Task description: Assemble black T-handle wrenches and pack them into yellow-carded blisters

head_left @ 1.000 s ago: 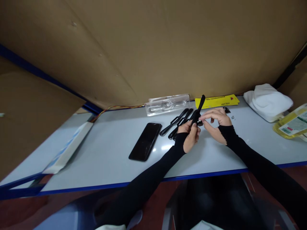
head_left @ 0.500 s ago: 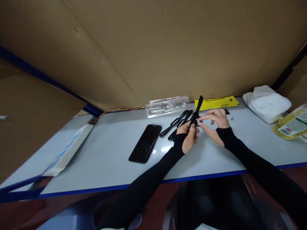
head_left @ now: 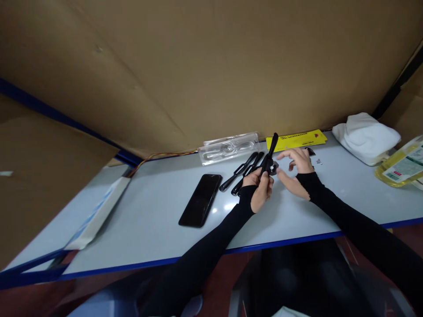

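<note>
A black spokeshave [head_left: 272, 147] is tilted up over the table in my left hand [head_left: 261, 190], whose fingers and thumb wrap its lower handle and middle. Bright metal parts show at its centre, too small to tell apart. Just to the right, my right hand [head_left: 299, 169] is open, thumb and forefinger apart, with nothing visible between them. Two more black spokeshave bodies [head_left: 238, 171] lie side by side left of my left hand, partly covered by it. Beyond my right hand lie a small dark flat piece [head_left: 310, 151] and some small silvery screws [head_left: 319, 162].
A black phone [head_left: 200, 200] lies on the grey-white table [head_left: 148, 211]. At the back are clear plastic packaging [head_left: 228, 149] and yellow printed cards [head_left: 297, 140]. To the right stand a white cloth bundle [head_left: 365, 137] and a bottle of yellow liquid [head_left: 401, 165]. A white box [head_left: 99, 213] is at left.
My right thumb and forefinger have come away from the spokeshave's middle and spread apart, uncovering the metal parts there. My left hand keeps its hold. The view has shifted slightly.
</note>
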Demonstrator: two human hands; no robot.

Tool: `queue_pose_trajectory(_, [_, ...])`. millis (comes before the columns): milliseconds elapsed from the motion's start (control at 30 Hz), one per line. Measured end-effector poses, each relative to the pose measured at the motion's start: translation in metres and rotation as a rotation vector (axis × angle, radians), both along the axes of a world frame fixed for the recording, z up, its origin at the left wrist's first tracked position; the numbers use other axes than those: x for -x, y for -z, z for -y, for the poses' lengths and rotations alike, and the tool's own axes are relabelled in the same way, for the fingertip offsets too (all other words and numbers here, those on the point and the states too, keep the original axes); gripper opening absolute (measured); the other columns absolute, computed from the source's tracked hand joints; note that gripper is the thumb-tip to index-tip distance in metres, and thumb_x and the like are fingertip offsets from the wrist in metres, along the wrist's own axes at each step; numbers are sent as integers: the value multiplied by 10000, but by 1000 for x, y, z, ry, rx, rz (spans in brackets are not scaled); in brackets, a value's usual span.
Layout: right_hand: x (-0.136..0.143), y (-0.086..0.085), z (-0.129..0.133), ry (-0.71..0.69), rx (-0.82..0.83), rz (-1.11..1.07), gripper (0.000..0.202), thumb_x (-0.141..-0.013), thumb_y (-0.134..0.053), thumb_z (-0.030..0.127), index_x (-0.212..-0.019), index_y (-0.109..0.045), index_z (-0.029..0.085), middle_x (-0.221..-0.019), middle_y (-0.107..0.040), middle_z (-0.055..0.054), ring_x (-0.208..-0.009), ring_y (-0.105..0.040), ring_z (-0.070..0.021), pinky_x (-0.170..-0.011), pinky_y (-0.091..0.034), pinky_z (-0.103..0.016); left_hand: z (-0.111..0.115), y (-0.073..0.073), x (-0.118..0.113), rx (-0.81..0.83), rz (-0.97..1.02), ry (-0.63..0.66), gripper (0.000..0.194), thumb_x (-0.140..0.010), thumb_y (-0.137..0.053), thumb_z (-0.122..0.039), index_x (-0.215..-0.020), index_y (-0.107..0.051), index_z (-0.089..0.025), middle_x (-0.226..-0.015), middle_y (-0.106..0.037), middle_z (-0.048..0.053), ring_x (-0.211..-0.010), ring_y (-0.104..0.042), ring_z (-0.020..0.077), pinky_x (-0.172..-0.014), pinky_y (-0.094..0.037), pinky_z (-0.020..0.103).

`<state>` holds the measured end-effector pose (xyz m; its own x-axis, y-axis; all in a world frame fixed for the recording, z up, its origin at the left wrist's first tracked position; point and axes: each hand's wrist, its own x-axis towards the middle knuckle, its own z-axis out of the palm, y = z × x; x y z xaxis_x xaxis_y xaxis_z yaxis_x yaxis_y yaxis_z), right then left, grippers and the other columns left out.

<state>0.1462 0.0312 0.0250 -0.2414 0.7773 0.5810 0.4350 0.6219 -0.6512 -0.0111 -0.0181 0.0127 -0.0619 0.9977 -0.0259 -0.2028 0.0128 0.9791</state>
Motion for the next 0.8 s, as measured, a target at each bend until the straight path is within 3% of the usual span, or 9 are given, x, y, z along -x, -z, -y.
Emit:
queue_pose_trajectory(67, [1,-1,2,-33,-11,10,252,-814,-749,150,-1026,-793,280,-1059,-702,-85,-988,-550,-275,-711,-520,-369,0,0,-1,-9,-7,5,542,-819,-767,-693,-861,-562,-193,-584,-485,-87,-328,-345,40,-306,-258,198])
queue_pose_trajectory(200, [3,-4,4,-75,-35,-2,275,-881,-650,94,-843,-823,305,-1003,-726,-67,-1027,-544,-272,-743,-522,-371,2,-2,-3,-9,-9,18,587,-799,-765,-734,-923,-594,-187,-582,-488,-90,-324,-341,41,-306,-244,201])
queue_pose_trajectory(333, [1,-6,3,-57,-34,10,180,-869,-731,160,-931,-832,295,-1030,-727,-72,-993,-546,-268,-787,-532,-405,1,-3,-4,-2,1,9,584,-784,-783,-730,-889,-581,-193,-570,-473,-94,-319,-329,36,-311,-220,198])
queue_pose_trajectory(500, [-1,-3,2,-114,-23,32,321,-831,-608,23,-658,-738,260,-1004,-734,-74,-1061,-530,-282,-757,-518,-375,0,-1,-1,-1,-11,-12,596,-771,-785,-744,-827,-564,-193,-591,-494,-83,-313,-323,34,-298,-222,202])
queue_pose_trajectory(567, [-1,-4,2,-73,-9,9,222,-811,-668,70,-798,-780,262,-1045,-727,-85,-1030,-540,-283,-731,-526,-379,0,0,-1,-13,-14,-13,586,-786,-776,-739,-852,-578,-191,-586,-487,-86,-315,-323,38,-299,-231,202])
queue_pose_trajectory(667, [0,-5,4,-45,-7,27,286,-774,-761,107,-995,-807,281,-1070,-712,-81,-1008,-557,-276,-770,-546,-401,1,0,-2,-28,-20,-6,570,-804,-768,-728,-866,-579,-193,-577,-473,-88,-326,-336,43,-308,-243,201])
queue_pose_trajectory(800, [-1,-4,4,-100,-9,48,295,-838,-651,37,-695,-758,272,-1048,-725,-75,-1066,-536,-282,-782,-535,-389,1,-1,-3,-20,-35,-13,575,-797,-766,-735,-848,-578,-194,-583,-485,-81,-331,-343,43,-309,-240,205])
